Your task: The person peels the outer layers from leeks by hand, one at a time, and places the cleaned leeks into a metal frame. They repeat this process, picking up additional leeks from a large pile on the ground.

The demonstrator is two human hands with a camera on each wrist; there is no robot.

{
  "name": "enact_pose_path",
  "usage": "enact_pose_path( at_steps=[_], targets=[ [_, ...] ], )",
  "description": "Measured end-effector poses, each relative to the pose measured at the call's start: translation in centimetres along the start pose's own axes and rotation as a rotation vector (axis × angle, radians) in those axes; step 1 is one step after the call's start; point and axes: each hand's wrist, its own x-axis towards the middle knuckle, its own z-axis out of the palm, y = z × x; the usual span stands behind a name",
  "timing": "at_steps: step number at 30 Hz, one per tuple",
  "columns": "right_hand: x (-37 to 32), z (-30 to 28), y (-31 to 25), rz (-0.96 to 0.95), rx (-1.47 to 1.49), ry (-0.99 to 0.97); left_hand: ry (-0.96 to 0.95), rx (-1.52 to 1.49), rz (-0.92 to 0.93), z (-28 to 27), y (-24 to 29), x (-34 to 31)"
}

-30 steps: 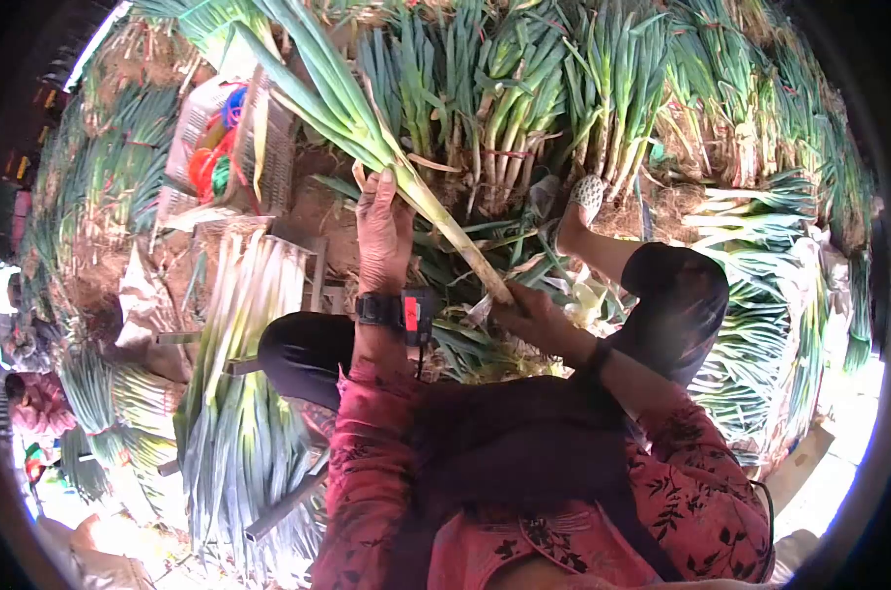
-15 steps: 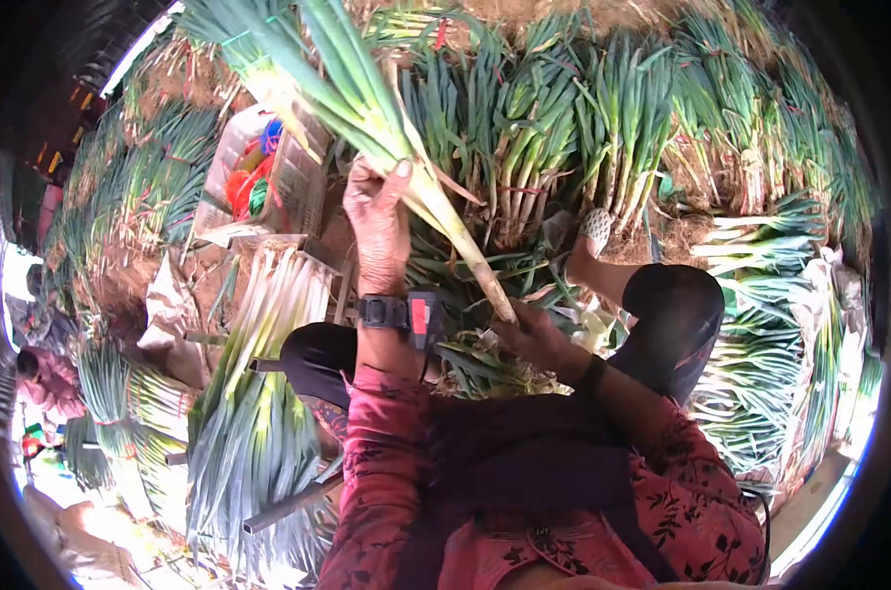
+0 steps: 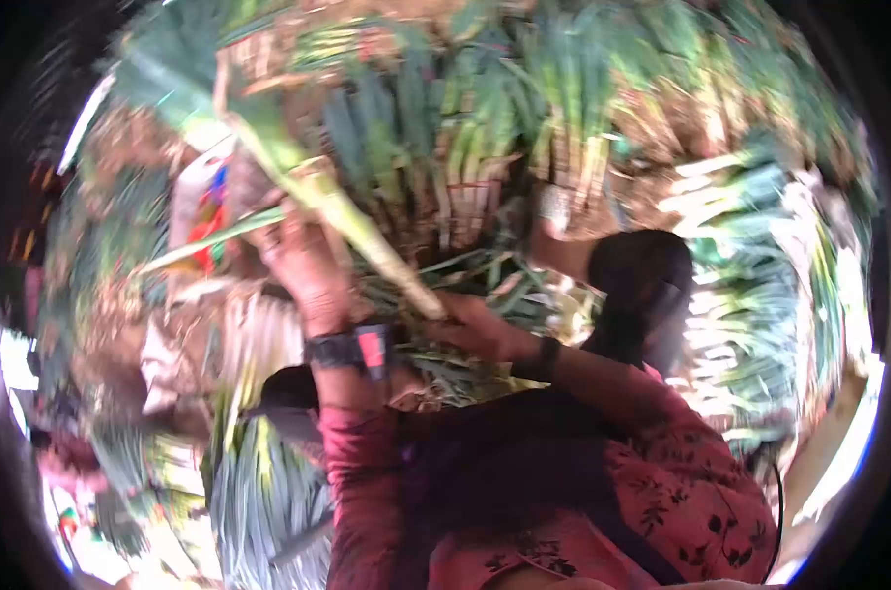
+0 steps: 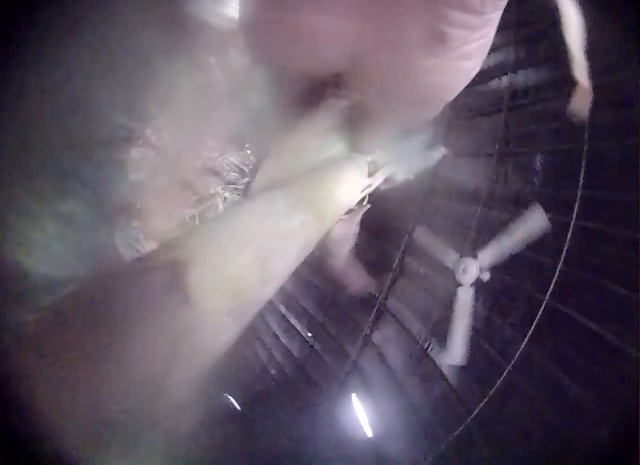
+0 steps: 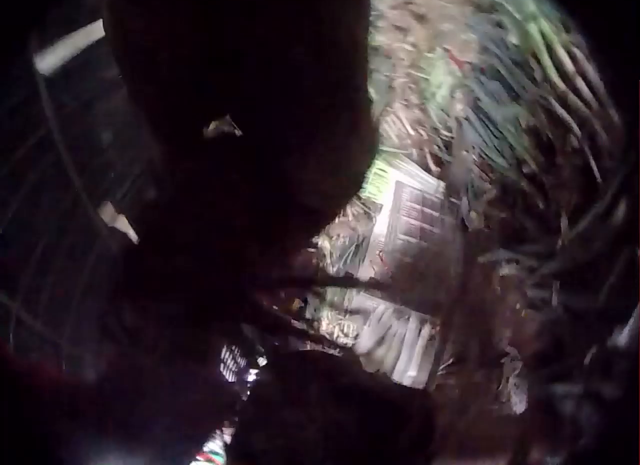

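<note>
A long green onion (image 3: 352, 221) slants across the head view, its leafy top up at the left and its pale root end at the lower right. My right hand (image 3: 480, 329) grips that root end. My left hand (image 3: 308, 265) is beside the stalk, its fingers pinching a narrow green leaf (image 3: 209, 241) that sticks out to the left. In the left wrist view the pale stalk (image 4: 250, 235) runs close below the left hand (image 4: 380, 55). The right wrist view is mostly dark, with the right hand's grip hidden.
Bundles of green onions (image 3: 475, 128) stand along the back. More lie stacked at the right (image 3: 740, 305) and on a low rack at the left (image 3: 268, 482). A crate with coloured string (image 3: 204, 221) sits behind the left hand. My bent knee (image 3: 647, 285) is near the right hand.
The green onion and both hands have shifted left and the view has turned blurry. My left hand has slid off the stalk's leaf base, and a narrow leaf now juts from its fingers.
</note>
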Motion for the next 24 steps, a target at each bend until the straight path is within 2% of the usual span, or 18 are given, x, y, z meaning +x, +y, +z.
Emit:
enact_pose_path(
  at_steps=[1,2,3,5,6,7,9,10,11,12,13,15,16,17,19,23,24],
  targets=[
    [0.0,0.1,0.0,0.140,-0.054,0.036,-0.077,-0.019,-0.070,-2.6,-1.3,1.0],
    [0.2,0.5,-0.1,0.119,-0.033,-0.007,-0.037,-0.119,-0.051,0.0,0.7,-0.2],
    [0.1,0.6,-0.1,0.078,-0.065,0.035,-0.011,-0.231,-0.043,3.4,2.0,-1.4],
    [0.1,0.7,0.1,0.040,-0.089,0.076,-0.016,-0.105,0.078,3.5,1.7,-1.3],
    [0.0,0.8,0.2,0.061,-0.135,0.063,0.066,0.050,0.153,3.8,1.1,-1.7],
    [-0.2,0.9,0.3,0.081,-0.183,0.053,0.065,0.124,0.238,4.4,1.1,-1.6],
    [-0.1,1.6,0.4,0.078,-0.105,0.117,0.094,0.445,0.386,3.3,0.6,-1.2],
    [-0.2,1.4,0.2,-0.013,-0.122,0.111,0.144,0.608,0.437,2.2,-0.3,-1.1],
    [-0.7,1.1,0.1,-0.092,-0.147,0.112,0.193,0.501,0.396,3.9,0.4,-1.8],
    [-1.1,0.8,-0.3,0.031,0.171,-0.030,0.111,0.539,0.439,3.2,0.3,-1.5],
    [-1.0,0.6,-0.8,0.130,0.503,-0.170,0.047,0.583,0.383,2.8,0.7,-1.7],
    [-0.8,0.9,-1.5,0.335,1.051,-0.289,0.010,0.464,0.417,2.8,-0.1,-1.4],
    [-1.0,0.2,-2.7,0.398,1.080,-0.314,-0.015,0.533,0.322,1.9,0.1,-1.0],
    [-1.1,0.4,-2.8,0.398,1.078,-0.299,-0.039,0.604,0.232,1.7,0.5,-1.0],
    [-0.9,1.9,-2.9,0.257,0.726,-0.010,-0.025,0.576,0.180,2.3,0.0,-2.2],
    [0.6,-0.6,-2.6,0.264,0.656,-0.001,-0.121,0.576,0.115,2.5,-2.3,-6.0],
    [0.9,-1.1,-1.0,0.112,0.305,0.088,-0.171,0.551,-0.045,2.1,-2.1,-6.8]
  ],
)
